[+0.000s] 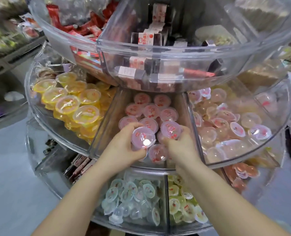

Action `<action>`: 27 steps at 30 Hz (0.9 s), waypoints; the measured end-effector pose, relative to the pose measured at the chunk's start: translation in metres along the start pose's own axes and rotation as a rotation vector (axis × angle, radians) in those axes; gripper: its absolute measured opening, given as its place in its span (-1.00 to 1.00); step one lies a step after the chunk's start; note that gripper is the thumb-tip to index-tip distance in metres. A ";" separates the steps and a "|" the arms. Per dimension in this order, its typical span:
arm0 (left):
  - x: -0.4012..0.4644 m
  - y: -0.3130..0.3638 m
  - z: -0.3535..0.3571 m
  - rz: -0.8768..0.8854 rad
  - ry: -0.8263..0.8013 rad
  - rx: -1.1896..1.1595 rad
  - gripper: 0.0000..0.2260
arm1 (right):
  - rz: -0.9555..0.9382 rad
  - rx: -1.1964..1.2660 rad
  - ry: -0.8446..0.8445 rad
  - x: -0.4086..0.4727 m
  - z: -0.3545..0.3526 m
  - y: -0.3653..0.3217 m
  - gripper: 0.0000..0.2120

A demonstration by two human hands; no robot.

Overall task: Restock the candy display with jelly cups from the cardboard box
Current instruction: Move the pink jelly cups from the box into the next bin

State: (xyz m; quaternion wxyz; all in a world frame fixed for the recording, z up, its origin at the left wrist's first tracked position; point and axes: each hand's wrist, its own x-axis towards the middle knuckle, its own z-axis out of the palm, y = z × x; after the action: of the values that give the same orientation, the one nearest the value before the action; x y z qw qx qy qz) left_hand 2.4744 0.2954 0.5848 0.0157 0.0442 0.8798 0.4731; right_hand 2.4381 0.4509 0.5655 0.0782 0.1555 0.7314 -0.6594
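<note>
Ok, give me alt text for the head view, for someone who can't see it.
Both hands reach into the middle tier's centre compartment of a clear round candy display: the left hand holds a pink jelly cup, and the right hand grips another pink cup. Yellow cups fill the compartment to the left.

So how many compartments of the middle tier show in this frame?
3. The left one holds yellow cups, the centre one pink cups, where both hands work, and the right one pale pink cups. Any further round the back are hidden by the top tier.
</note>
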 end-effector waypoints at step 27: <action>-0.019 -0.019 -0.027 -0.093 0.085 0.103 -0.44 | -0.125 -0.435 -0.561 -0.033 -0.020 -0.023 -0.74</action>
State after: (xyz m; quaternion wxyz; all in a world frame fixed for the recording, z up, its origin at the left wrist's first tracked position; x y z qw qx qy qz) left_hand 2.4900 0.2610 0.5837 -0.0018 -0.0158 0.9040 0.4273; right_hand 2.4632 0.4644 0.6003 0.2668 -0.0970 0.8127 -0.5088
